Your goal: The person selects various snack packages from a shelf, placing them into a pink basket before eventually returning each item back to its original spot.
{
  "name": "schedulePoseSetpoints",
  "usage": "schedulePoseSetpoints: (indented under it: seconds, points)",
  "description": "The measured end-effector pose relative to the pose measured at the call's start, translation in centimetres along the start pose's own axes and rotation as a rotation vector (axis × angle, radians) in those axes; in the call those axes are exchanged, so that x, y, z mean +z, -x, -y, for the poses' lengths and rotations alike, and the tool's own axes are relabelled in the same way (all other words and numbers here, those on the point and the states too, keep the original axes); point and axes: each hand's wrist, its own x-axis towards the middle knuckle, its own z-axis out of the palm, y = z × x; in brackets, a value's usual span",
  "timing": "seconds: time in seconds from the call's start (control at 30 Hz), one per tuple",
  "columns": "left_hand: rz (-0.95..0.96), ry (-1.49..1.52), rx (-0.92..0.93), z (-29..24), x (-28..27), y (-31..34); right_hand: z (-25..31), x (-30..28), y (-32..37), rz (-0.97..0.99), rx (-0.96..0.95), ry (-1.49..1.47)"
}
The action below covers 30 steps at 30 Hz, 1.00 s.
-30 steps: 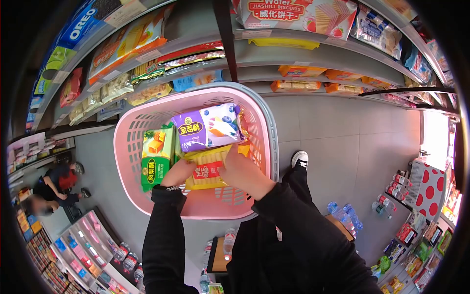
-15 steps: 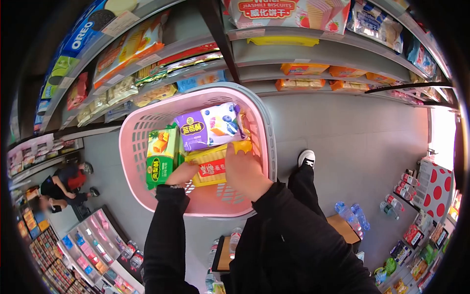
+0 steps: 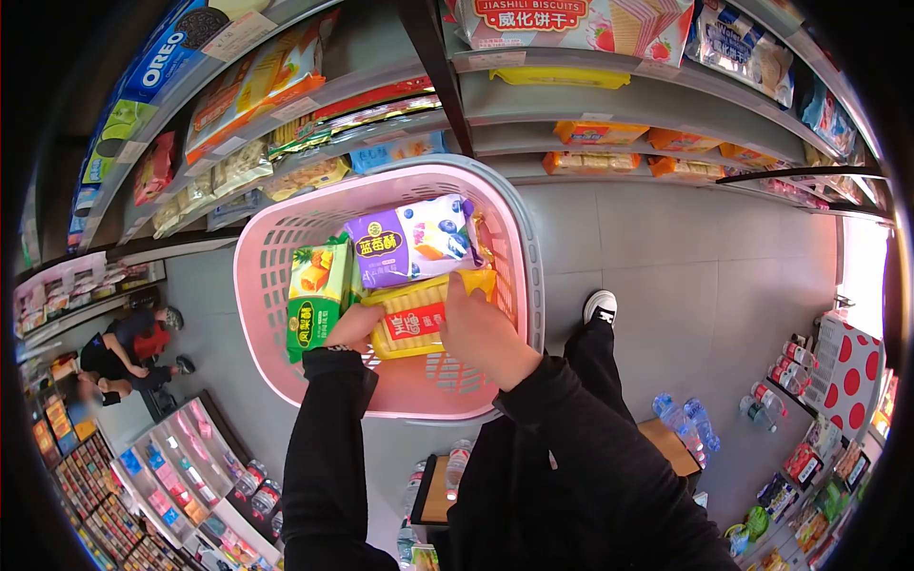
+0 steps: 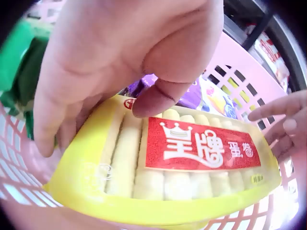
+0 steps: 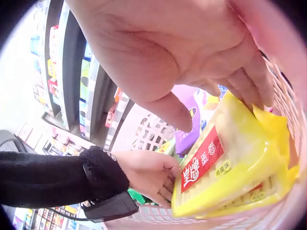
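Note:
A yellow pack of egg rolls (image 3: 411,322) with a red label lies in the pink basket (image 3: 255,335), over a second yellow pack (image 5: 254,195). My left hand (image 3: 354,325) holds its left end, thumb at the upper edge (image 4: 156,99) and fingers round the end. At the other end is my right hand (image 3: 484,333), its fingers (image 5: 252,88) touching the wrapper and its thumb apart from it. A purple blueberry pastry pack (image 3: 381,249) lies behind the egg rolls. To their left stands a green pineapple pastry pack (image 3: 318,300).
Shelves of biscuits (image 3: 571,29) run along the far side, close to the basket. A grey basket rim (image 3: 529,247) shows round the pink one. On the left a person (image 3: 129,350) sits low. Bottled drinks (image 3: 685,419) stand at lower right, and a shoe (image 3: 600,306) is on the floor.
The egg roll pack has shifted slightly away from me in the basket, and both hands have moved with it. The right hand's fingers have moved toward its right end.

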Motion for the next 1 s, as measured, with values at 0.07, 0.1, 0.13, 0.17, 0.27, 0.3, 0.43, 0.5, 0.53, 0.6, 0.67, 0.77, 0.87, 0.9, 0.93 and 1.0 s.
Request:
schedulePoseSetpoints:
  seconds: [0.07,0.1,0.13,0.17,0.27,0.3,0.43,0.5,0.53,0.6,0.67,0.77,0.87,0.9,0.93,1.0]
  points:
    - [0.049,0.015,0.068,0.5,-0.9,-0.5,0.3,-0.4,0.3,-0.008,-0.042,0.128]
    - [0.012,-0.126,0.099,0.4,-1.3,-0.3,0.5,-0.7,0.6,-0.009,-0.040,0.128]
    - [-0.026,-0.267,0.129,0.4,-1.6,0.0,0.7,-1.1,1.0,-0.019,-0.070,0.150]
    - [-0.024,-0.267,0.130,0.5,-2.1,0.5,0.9,-1.6,1.5,-0.029,-0.101,0.171]
    - [-0.169,-0.273,0.261,-0.4,-2.6,4.8,2.1,-3.4,3.3,-0.088,-0.172,0.267]
    - [-0.209,-0.259,0.334,-0.6,-2.6,6.2,2.5,-4.0,3.7,-0.093,-0.169,0.266]
    - [-0.298,-0.261,0.590,-2.4,-3.4,10.8,4.2,-6.5,5.0,-0.146,-0.289,0.155]
    - [-0.383,-0.276,0.637,-3.7,-3.5,13.2,4.8,-7.6,5.2,-0.213,-0.321,0.081]
    - [-0.377,-0.106,0.699,-3.8,-3.5,13.4,4.9,-8.3,5.3,-0.236,-0.341,0.058]
    - [-0.424,-0.049,0.749,-5.3,-1.9,14.8,4.7,-10.2,5.7,-0.296,-0.349,-0.010]
    - [-0.446,-0.005,0.817,-6.9,-0.2,16.1,3.9,-12.2,6.0,-0.359,-0.315,-0.144]
    - [-0.390,-0.042,0.959,-9.3,3.7,16.7,0.6,-14.3,5.9,-0.649,-0.368,-0.162]
    - [-0.241,0.005,1.079,-11.9,9.2,16.4,-3.7,-16.6,5.7,-0.763,-0.293,-0.239]
    - [-0.200,-0.072,1.074,-12.1,10.2,15.6,-5.2,-17.2,5.5,-0.807,-0.285,-0.299]
    - [-0.164,-0.127,1.098,-12.8,11.8,14.9,-6.7,-17.9,5.5,-0.831,-0.247,-0.292]
    - [-0.072,-0.200,1.174,-14.0,14.6,13.1,-9.7,-19.3,5.5,-0.858,-0.201,-0.292]
